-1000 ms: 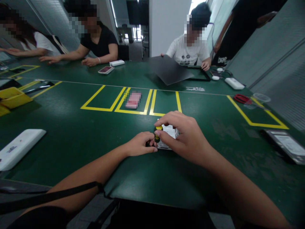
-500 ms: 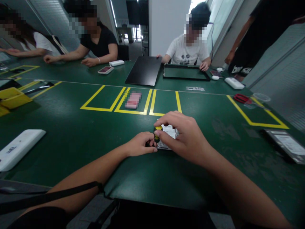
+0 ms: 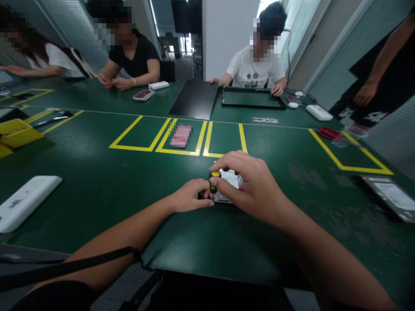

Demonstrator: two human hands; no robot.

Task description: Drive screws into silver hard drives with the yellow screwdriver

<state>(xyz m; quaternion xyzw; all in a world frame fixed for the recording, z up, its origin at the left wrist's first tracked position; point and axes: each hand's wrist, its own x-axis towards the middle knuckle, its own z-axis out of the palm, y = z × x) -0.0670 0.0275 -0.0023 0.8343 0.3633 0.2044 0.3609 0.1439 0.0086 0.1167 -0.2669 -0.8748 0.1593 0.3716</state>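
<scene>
Two bare hands at work: the right hand [image 3: 254, 183] pinches a short black-and-yellow screwdriver [image 3: 213, 187] nearly upright over a silver rectangular metal hard drive [image 3: 229, 180].
The drive lies near the middle of the green surface's [image 3: 181, 246] near edge; the left hand [image 3: 191, 196] curls narrowly at its left side, though what its hidden fingers hold I cannot tell. Good control probably calls for a vertical shaft, straight downward pressure and a firmly braced drive.

The right hand [image 3: 259, 183] partly hides a silver rectangular metal drive [image 3: 229, 179]; the left edge crops a white oblong device [image 3: 30, 201].
</scene>
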